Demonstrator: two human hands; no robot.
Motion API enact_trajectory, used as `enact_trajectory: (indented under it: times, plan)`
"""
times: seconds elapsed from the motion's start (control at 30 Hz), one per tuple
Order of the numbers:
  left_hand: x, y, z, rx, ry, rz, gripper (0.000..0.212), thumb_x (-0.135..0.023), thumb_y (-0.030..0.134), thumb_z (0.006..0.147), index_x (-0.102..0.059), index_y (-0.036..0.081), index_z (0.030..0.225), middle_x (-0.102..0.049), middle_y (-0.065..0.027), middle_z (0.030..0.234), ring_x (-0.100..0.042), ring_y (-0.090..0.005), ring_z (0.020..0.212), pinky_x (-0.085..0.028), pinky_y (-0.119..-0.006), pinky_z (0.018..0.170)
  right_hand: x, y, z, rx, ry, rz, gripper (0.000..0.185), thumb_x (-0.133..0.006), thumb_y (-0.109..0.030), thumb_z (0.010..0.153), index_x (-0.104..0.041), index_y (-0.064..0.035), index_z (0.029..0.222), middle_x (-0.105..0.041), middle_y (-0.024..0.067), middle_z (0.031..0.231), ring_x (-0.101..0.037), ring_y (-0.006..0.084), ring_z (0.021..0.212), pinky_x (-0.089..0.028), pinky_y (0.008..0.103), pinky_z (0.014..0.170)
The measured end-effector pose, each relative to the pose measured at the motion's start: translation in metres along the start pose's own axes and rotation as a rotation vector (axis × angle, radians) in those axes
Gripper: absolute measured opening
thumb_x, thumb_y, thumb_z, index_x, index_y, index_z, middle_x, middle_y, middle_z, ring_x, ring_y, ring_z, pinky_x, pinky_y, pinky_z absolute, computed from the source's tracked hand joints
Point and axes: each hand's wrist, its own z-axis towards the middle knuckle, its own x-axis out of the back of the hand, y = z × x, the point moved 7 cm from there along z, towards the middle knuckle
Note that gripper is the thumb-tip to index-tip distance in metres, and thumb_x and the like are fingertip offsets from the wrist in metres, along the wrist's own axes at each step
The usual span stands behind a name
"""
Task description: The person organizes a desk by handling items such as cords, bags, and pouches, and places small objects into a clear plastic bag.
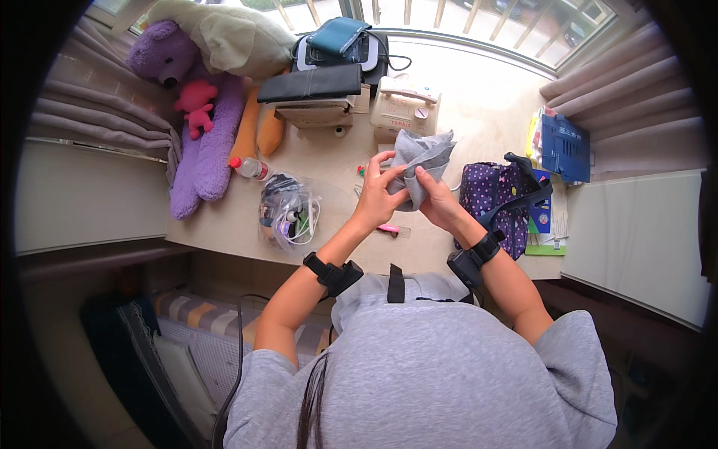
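A folded grey cloth (424, 160) is held up over the desk, its loose corners pointing away from me. My right hand (442, 203) grips its near right side, with the thumb lying on top. On the other side, the fingers of my left hand (377, 193) are bent against the fabric and press on its left edge. Part of the cloth is hidden behind my fingers. Below my hands a small pink-handled tool (388, 228) lies on the desk (336, 210). Behind the cloth stands a cream case with a handle (405, 106).
A clear plastic bag of items (289, 212) and a red-capped bottle (251, 168) lie left. A polka-dot bag (489, 196) sits right, near a blue file box (565, 147). Plush toys (216, 129), a black pouch (311, 82) and a blood pressure monitor (336, 53) occupy the back.
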Motion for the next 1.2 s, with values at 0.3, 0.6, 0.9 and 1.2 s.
enact_trajectory:
  times: [0.3,0.6,0.9,1.2]
  plan:
    - [0.022,0.039,-0.065,0.032,0.135,-0.062,0.034,-0.066,0.015,0.062,-0.056,0.002,0.092,-0.033,-0.0113,0.105,-0.037,-0.0252,0.099,-0.034,-0.033,0.084,-0.034,0.008,-0.036,0.122,0.037,-0.249,0.041,-0.043,-0.038,0.082,-0.048,-0.0005,0.099,-0.054,0.0052,0.088,-0.051,0.0116,0.078,-0.041,0.0222,0.07]
    - [0.017,0.055,-0.1,0.021,0.091,-0.118,0.041,-0.066,0.026,0.066,-0.055,0.003,0.098,-0.033,-0.012,0.104,-0.037,-0.023,0.099,-0.033,-0.031,0.084,-0.035,0.017,-0.055,0.084,0.024,-0.201,0.039,-0.047,-0.039,0.079,-0.055,-0.002,0.085,-0.055,0.0039,0.076,-0.052,0.0105,0.068,-0.041,0.0205,0.06]
    - [-0.013,0.04,-0.104,0.253,-0.073,-0.463,0.05,-0.046,0.04,0.08,-0.043,0.003,0.112,-0.032,-0.0051,0.11,-0.038,-0.0156,0.1,-0.036,-0.026,0.082,-0.012,0.013,-0.08,0.177,0.272,-0.314,0.038,-0.048,-0.038,0.079,-0.054,-0.0006,0.085,-0.054,0.0033,0.077,-0.05,0.0105,0.069,-0.039,0.0214,0.064]
    - [-0.012,0.029,-0.114,0.108,0.097,-0.229,0.038,-0.059,0.018,0.074,-0.045,0.005,0.106,-0.03,-0.0101,0.112,-0.038,-0.0182,0.101,-0.037,-0.026,0.08,-0.031,0.022,-0.096,0.27,0.157,-0.418,0.037,-0.045,-0.036,0.081,-0.049,-0.0025,0.097,-0.05,0.0022,0.086,-0.046,0.0092,0.079,-0.037,0.0219,0.071]
